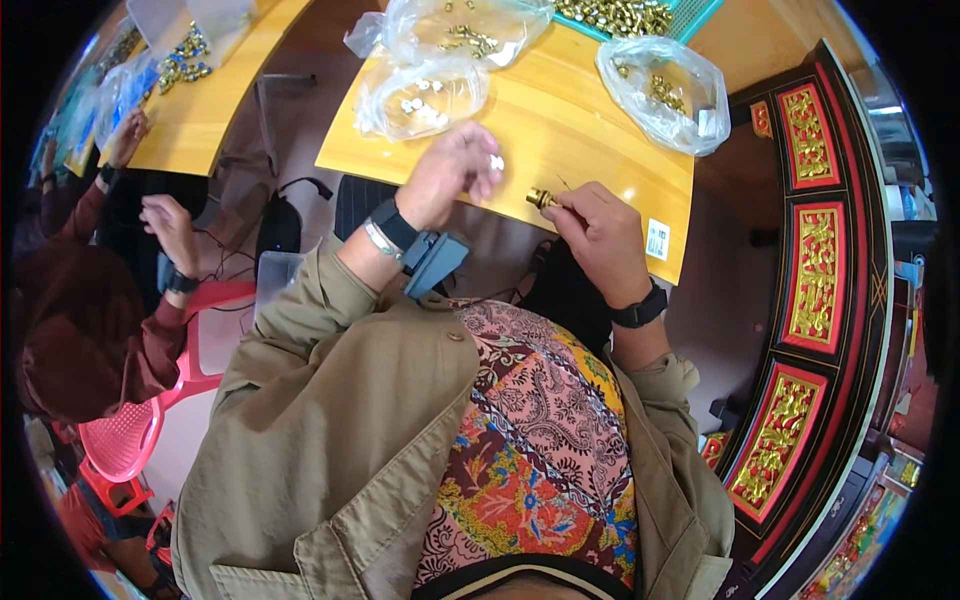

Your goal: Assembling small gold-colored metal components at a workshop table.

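Observation:
My left hand [455, 178] hovers over the near edge of the yellow wooden table [530, 100], its fingers curled around a small white plastic piece [496, 162]. To its right, my right hand [600, 235] pinches a small brass fitting [540, 197] between thumb and fingers. The two parts are held apart. Beyond my left hand lies an open clear plastic bag [425, 97] with several white pieces like the one I hold. A bag of brass parts [665, 95] sits on the table past my right hand.
At the far edge are another bag with brass parts [465, 35] and a green basket [690, 18] heaped with brass fittings. A co-worker sits at a second table [200, 125] on the left, on a pink chair [125, 437]. Carved red, black and gold panelling [815, 270] stands at the right.

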The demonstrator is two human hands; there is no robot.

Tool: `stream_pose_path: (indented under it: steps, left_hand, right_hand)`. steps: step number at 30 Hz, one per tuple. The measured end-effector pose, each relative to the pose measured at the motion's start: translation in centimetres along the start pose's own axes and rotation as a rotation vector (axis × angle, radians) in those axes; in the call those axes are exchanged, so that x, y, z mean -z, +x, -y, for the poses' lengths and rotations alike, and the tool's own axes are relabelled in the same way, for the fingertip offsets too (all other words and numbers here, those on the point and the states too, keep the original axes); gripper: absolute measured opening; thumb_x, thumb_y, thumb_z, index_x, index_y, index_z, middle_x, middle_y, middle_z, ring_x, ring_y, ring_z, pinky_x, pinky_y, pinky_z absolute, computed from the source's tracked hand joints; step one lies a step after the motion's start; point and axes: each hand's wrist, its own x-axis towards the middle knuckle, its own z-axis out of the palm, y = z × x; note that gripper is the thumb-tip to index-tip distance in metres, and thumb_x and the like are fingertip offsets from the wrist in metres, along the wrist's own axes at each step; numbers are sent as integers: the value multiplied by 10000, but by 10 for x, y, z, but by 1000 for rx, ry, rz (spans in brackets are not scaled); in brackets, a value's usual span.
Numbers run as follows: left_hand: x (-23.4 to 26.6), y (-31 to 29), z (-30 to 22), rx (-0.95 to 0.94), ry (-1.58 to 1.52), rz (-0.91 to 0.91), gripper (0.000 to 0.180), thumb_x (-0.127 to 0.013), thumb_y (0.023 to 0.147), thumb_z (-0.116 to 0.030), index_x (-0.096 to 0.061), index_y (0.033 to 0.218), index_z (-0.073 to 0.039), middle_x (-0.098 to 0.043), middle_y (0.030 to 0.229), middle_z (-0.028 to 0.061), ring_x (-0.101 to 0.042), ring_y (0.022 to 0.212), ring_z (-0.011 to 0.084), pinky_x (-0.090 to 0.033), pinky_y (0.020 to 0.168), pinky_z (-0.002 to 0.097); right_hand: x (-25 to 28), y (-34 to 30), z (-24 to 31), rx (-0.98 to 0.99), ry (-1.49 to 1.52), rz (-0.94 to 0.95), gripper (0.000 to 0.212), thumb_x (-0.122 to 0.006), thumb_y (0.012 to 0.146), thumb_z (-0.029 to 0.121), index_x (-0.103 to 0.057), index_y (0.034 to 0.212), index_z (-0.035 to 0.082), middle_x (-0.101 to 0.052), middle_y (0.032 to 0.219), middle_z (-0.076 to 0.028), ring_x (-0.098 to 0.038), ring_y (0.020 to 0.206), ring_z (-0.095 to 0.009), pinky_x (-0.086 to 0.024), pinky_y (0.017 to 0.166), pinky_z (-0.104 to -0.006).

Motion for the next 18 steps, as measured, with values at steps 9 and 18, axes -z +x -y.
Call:
stream_pose_path:
  steps: [9,18]
  left_hand:
    - [40,27,-51,-29,91,-372,327,-439,882,-209,-465,1157,-33,-562,669,60,-514,473,117,-378,394,216]
    - [15,17,-43,-91,74,-192,356,-404,907,-237,-482,1157,4,-615,788,81,-553,588,113,-417,476,209]
  right_hand:
    - [-2,2,11,-34,49,-71,103,-672,748,91,-629,767,-1,-566,672,-104,-539,579,-216,-414,526,-298]
    - [0,4,3,-120,90,-194,101,-684,740,86,-625,744,5,-559,646,-89,-525,537,-184,-395,491,-282]
